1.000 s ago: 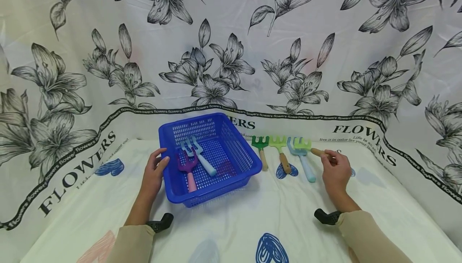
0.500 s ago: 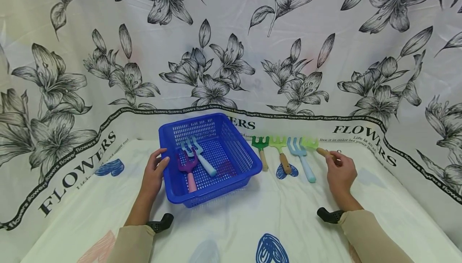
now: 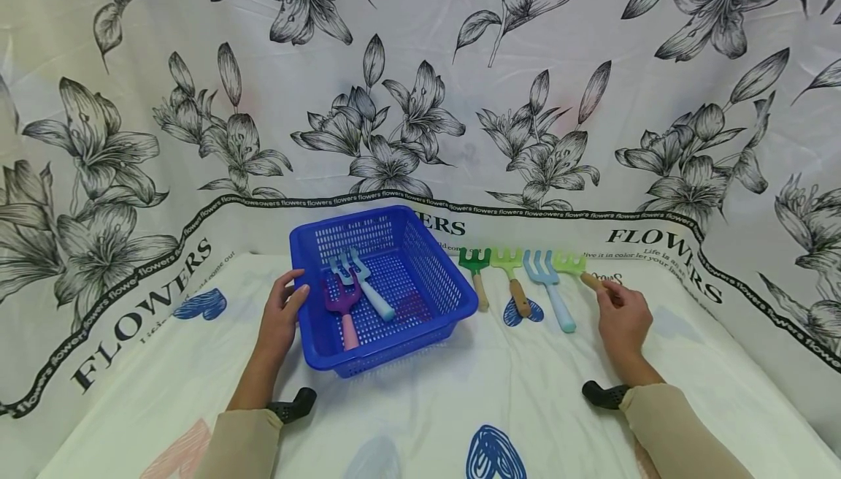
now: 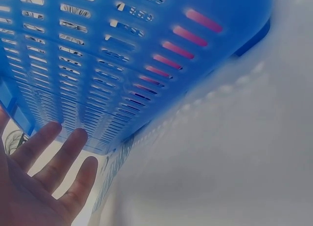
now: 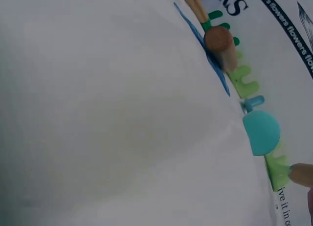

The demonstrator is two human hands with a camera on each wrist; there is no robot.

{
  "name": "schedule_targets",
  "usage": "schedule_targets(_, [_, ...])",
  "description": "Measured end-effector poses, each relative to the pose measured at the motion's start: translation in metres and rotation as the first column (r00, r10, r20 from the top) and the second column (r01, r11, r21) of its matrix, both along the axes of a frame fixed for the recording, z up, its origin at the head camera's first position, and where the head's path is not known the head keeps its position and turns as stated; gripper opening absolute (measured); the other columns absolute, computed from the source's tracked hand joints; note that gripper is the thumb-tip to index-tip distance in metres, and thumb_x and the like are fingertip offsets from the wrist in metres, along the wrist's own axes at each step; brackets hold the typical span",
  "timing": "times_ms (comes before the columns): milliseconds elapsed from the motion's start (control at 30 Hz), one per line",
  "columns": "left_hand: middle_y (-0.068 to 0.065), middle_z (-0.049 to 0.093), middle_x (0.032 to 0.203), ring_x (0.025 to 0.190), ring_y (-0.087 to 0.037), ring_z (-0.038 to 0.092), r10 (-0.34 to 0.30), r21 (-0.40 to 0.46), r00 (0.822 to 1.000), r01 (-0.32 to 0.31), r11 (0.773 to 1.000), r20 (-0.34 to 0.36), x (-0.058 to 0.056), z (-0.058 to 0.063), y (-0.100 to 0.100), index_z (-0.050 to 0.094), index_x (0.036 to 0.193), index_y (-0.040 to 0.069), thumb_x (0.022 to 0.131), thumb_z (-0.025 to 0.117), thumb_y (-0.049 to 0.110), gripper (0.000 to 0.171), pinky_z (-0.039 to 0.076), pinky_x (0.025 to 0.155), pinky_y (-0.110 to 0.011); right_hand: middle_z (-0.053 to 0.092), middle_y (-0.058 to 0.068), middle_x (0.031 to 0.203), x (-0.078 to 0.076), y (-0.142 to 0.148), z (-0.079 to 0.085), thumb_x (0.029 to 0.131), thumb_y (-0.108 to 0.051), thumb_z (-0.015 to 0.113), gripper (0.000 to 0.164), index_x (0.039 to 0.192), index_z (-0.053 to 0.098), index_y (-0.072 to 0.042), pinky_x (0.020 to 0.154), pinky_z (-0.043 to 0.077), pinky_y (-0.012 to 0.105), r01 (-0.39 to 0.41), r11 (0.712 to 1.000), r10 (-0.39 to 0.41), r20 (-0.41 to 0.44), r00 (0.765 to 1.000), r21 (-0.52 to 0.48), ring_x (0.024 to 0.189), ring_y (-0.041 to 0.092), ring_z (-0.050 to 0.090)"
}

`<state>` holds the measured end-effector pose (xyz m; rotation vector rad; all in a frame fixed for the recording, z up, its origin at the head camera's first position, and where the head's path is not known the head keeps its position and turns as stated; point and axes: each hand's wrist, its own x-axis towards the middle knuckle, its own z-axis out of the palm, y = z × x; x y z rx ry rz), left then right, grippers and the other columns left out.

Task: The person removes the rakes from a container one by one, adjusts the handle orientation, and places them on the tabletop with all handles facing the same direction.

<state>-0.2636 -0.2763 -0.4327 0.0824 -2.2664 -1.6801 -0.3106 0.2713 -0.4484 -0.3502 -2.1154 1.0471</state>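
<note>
A blue plastic basket (image 3: pixel 463 307) stands on the cloth, its left rim held by my left hand (image 3: pixel 279 318). Three fingers (image 4: pixel 68 152) show along its outer wall in the left wrist view. Inside lie a purple hand rake (image 3: pixel 342 300) with a pink handle and a pale blue hand rake (image 3: pixel 377 301). My right hand (image 3: pixel 624 322) pinches the wooden handle end of a light green hand rake (image 3: pixel 569 263), rightmost in a row. To its left lie a blue hand rake (image 3: pixel 557 304), another light green hand rake (image 3: pixel 507 261) and a dark green hand rake (image 3: pixel 474 260).
White cloth (image 3: pixel 434 420) with printed hearts covers the table. A flower-printed curtain (image 3: pixel 473 99) rises right behind the basket and the row of rakes. The basket's right corner comes close to the dark green rake.
My right hand has moved right with the light green rake, which no longer overlaps the blue rake and now lies beside it. The left hand and basket have stayed put.
</note>
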Motion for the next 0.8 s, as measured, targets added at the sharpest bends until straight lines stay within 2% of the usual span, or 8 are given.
schedule_targets(200, [-0.017, 0.035, 0.149, 0.132, -0.042, 0.04, -0.001, 0.004, 1.0, 0.001, 1.0, 0.001, 0.0, 0.0, 0.0, 0.03, 0.15, 0.023, 0.1, 0.047, 0.047, 0.058, 0.037, 0.102, -0.06, 0.061, 0.016, 0.097, 0.002, 0.007, -0.004, 0.092, -0.011, 0.066, 0.023, 0.112, 0.071, -0.002, 0.073, 0.04, 0.026, -0.029, 0.997, 0.027, 0.036, 0.999, 0.066, 0.088, 0.025, 0.058])
schedule_targets(367, [-0.016, 0.035, 0.149, 0.132, -0.041, 0.039, 0.007, -0.004, 1.0, -0.006, 1.0, 0.013, -0.001, -0.001, 0.0, 0.03, 0.15, 0.025, 0.099, 0.047, 0.048, 0.059, 0.037, 0.102, -0.059, 0.061, 0.017, 0.095, 0.005, 0.014, -0.005, 0.091, -0.008, 0.065, 0.022, 0.111, 0.069, 0.0, 0.073, 0.038, 0.036, -0.073, 0.993, 0.062, 0.107, 0.992, 0.095, 0.088, 0.029, 0.056])
schedule_targets(533, [-0.017, 0.036, 0.148, 0.132, -0.041, 0.04, 0.002, -0.004, 1.0, -0.002, 1.0, 0.008, -0.002, -0.001, -0.001, 0.03, 0.151, 0.024, 0.1, 0.046, 0.047, 0.059, 0.036, 0.102, -0.06, 0.061, 0.015, 0.093, 0.005, 0.021, -0.008, 0.09, -0.007, 0.064, 0.02, 0.108, 0.069, 0.0, 0.071, 0.038, 0.035, -0.098, 0.989, 0.078, 0.169, 0.982, 0.111, 0.086, 0.028, 0.056])
schedule_targets(800, [-0.017, 0.036, 0.149, 0.132, -0.041, 0.04, 0.003, -0.003, 1.0, -0.003, 1.0, 0.01, -0.002, -0.001, -0.001, 0.03, 0.151, 0.024, 0.099, 0.047, 0.048, 0.059, 0.036, 0.103, -0.06, 0.062, 0.016, 0.096, 0.005, 0.026, -0.012, 0.087, -0.007, 0.065, 0.021, 0.107, 0.067, 0.0, 0.072, 0.04, 0.037, -0.176, 0.977, 0.138, 0.266, 0.954, 0.124, 0.089, 0.03, 0.057])
